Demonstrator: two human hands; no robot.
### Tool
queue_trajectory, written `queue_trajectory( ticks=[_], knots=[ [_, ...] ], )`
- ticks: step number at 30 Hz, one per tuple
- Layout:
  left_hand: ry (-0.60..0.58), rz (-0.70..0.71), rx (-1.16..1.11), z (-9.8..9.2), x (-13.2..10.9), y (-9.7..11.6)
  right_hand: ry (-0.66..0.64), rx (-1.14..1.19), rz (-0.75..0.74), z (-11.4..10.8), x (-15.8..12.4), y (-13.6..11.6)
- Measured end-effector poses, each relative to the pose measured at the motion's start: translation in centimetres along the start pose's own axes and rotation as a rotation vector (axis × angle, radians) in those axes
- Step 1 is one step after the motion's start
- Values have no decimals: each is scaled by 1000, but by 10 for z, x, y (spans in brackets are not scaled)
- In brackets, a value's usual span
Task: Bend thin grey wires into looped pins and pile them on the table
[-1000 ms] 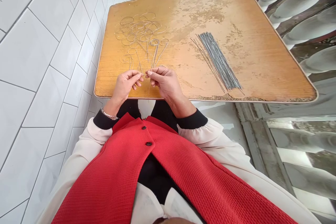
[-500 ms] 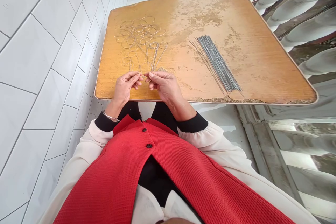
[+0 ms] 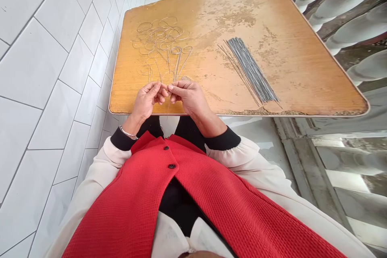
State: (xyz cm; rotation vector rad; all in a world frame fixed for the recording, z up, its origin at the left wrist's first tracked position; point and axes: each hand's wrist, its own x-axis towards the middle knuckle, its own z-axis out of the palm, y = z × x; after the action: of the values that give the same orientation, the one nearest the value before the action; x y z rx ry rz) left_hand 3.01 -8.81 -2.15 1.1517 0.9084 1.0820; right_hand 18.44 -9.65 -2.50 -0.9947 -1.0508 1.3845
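Note:
Above the table's front edge, my left hand [image 3: 147,98] and my right hand [image 3: 190,96] meet fingertip to fingertip. Both pinch a thin wire [image 3: 169,106], whose tail hangs down between them past the edge; its upper part is mostly hidden by the fingers. Just beyond the hands lies a loose heap of wires bent into loops [image 3: 163,37]. Several of these have straight legs pointing towards me. To the right, a dense bundle of straight grey wires [image 3: 252,71] lies at a slant, with a few single wires along its left side.
The worn wooden table [image 3: 205,60] has peeling patches and a chipped front edge. A white tiled wall [image 3: 60,60] runs close along the left. White balusters [image 3: 338,12] stand on the right.
My left hand has shifted slightly right, and its fingertips now touch the right hand's. More of the wire's tail shows below the fingers. The wires on the table look unchanged.

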Motion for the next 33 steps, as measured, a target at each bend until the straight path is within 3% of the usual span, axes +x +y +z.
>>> queue_trajectory(
  ticks=[9,16,22,33],
  knots=[
    [-66,56,-60,2,0,-6,-26,-85,-64,-2,-1,-3],
    [-12,-20,-99,7,1,-2,2,-252,-119,-1,-3,-4],
    [81,-6,-149,7,1,-2,-1,-167,-54,2,-5,-6],
    [68,40,-8,-5,8,9,47,-363,-53,0,-5,-3]
  ],
)
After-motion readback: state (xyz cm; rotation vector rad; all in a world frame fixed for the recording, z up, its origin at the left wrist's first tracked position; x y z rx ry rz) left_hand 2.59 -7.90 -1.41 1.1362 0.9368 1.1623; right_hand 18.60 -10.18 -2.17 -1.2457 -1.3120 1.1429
